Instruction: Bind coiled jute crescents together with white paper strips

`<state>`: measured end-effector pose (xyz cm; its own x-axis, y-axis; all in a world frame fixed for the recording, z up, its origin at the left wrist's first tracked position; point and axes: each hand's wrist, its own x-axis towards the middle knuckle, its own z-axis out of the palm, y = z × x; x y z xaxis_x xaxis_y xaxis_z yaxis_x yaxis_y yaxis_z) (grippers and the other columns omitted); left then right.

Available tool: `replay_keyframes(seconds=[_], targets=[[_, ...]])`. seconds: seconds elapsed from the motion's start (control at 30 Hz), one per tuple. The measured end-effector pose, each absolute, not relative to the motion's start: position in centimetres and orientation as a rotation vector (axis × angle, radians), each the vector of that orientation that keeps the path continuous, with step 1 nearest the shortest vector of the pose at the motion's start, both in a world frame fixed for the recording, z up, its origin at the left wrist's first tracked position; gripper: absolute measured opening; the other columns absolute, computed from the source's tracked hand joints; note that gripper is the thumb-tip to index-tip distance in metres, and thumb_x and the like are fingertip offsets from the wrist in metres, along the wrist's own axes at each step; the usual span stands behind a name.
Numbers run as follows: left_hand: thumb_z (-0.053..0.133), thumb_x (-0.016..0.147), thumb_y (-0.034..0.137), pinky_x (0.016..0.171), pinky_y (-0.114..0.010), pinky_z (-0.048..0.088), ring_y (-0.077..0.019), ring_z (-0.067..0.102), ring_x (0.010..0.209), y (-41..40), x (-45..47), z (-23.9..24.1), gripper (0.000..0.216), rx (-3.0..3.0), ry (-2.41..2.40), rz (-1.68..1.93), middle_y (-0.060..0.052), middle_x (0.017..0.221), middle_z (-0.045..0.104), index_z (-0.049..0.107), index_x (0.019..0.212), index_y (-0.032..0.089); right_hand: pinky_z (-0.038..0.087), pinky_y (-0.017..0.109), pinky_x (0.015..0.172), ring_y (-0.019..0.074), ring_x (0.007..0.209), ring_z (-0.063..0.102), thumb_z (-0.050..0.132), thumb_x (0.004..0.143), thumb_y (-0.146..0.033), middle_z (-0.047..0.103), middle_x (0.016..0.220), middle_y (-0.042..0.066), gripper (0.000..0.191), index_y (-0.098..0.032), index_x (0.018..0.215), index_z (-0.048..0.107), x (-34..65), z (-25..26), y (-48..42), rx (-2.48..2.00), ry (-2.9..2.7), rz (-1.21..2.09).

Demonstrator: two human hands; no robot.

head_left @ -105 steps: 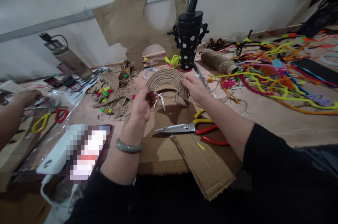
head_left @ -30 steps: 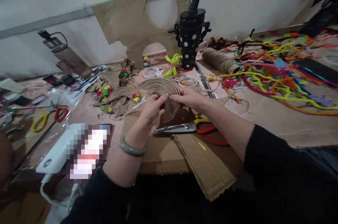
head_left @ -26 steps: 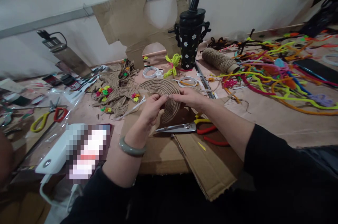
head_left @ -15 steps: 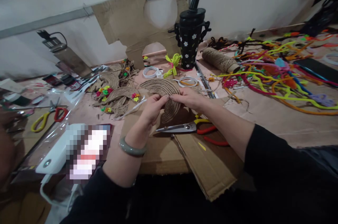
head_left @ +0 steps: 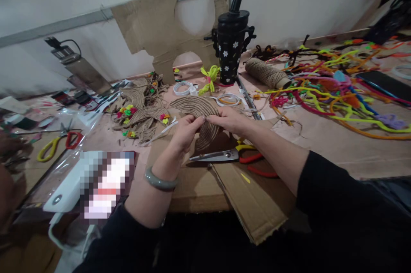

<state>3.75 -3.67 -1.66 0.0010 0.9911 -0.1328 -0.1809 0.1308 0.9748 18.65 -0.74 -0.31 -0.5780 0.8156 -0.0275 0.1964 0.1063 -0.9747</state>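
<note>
I hold a twine-wound arch (head_left: 192, 106) of brown jute above a sheet of cardboard (head_left: 192, 183). My left hand (head_left: 185, 132) pinches the arch's inner edge from below; a grey-green bangle sits on that wrist. My right hand (head_left: 229, 119) grips the arch's right end, its fingertips meeting those of the left. Both hands are closed on the arch. Scissors with red and yellow handles (head_left: 231, 156) lie just below my right hand.
Finished twine arches with coloured beads (head_left: 141, 112) lie to the left. A black flowered cup (head_left: 231, 43) and twine spool (head_left: 266, 73) stand behind. Pipe cleaners (head_left: 337, 88) sprawl on the right. A second pair of scissors (head_left: 58, 144) and another person's hand (head_left: 9, 146) are at far left.
Since 3.5 s ago the arch has been lowered and turned, and my hands have come together at its right end. Over the last second they barely moved; the other person's hand reappeared at left.
</note>
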Motion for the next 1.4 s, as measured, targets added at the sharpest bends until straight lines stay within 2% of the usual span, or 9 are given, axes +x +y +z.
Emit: replay_keyframes(seconds=[0.37, 0.67, 0.83, 1.07, 1.4], targets=[[0.076, 0.056, 0.035, 0.050, -0.021, 0.034, -0.0064, 0.046, 0.050, -3.6, 3.7, -1.8, 0.030, 0.983, 1.153, 1.202, 0.002, 0.056, 0.057, 0.058, 0.062, 0.012, 0.025, 0.020, 0.044, 0.0055, 0.046, 0.033, 0.047, 0.078, -0.028, 0.040, 0.052, -0.006, 0.019, -0.017, 0.062, 0.044, 18.7, -0.5, -0.6, -0.945, -1.837, 1.541], [0.079, 0.055, 0.035, 0.047, -0.020, 0.033, -0.0053, 0.045, 0.048, -3.6, 3.8, -1.7, 0.031, 0.957, 1.140, 1.196, 0.002, 0.055, 0.057, 0.058, 0.061, 0.013, 0.030, 0.019, 0.044, 0.0061, 0.046, 0.040, 0.051, 0.082, -0.031, 0.046, 0.056, -0.005, 0.019, -0.016, 0.069, 0.048, 18.7, -1.1, -0.3, -1.004, -1.620, 1.628], [0.077, 0.059, 0.042, 0.048, -0.020, 0.036, -0.0075, 0.050, 0.050, -3.6, 3.8, -1.9, 0.034, 0.923, 1.100, 1.153, -0.001, 0.057, 0.061, 0.062, 0.065, 0.012, 0.032, 0.018, 0.045, 0.0056, 0.046, 0.040, 0.052, 0.081, -0.028, 0.046, 0.055, -0.005, 0.018, -0.016, 0.067, 0.048, 18.7, -1.3, -0.1, -0.969, -1.599, 1.622], [0.078, 0.056, 0.030, 0.049, -0.020, 0.037, -0.0085, 0.051, 0.051, -3.8, 3.9, -1.7, 0.026, 0.959, 1.145, 1.108, 0.000, 0.056, 0.061, 0.061, 0.062, 0.012, 0.033, 0.018, 0.044, 0.0065, 0.047, 0.042, 0.054, 0.076, -0.028, 0.046, 0.054, -0.005, 0.015, -0.016, 0.069, 0.050, 18.7, -1.7, 0.0, -0.957, -1.624, 1.581], [0.074, 0.059, 0.027, 0.048, -0.021, 0.035, -0.0073, 0.047, 0.049, -3.8, 3.8, -1.7, 0.021, 1.011, 1.154, 1.102, 0.000, 0.055, 0.058, 0.061, 0.061, 0.011, 0.029, 0.018, 0.043, 0.0054, 0.045, 0.037, 0.050, 0.074, -0.022, 0.041, 0.052, -0.006, 0.012, -0.016, 0.064, 0.047, 18.5, -0.9, -0.4, -0.977, -1.689, 1.521]])
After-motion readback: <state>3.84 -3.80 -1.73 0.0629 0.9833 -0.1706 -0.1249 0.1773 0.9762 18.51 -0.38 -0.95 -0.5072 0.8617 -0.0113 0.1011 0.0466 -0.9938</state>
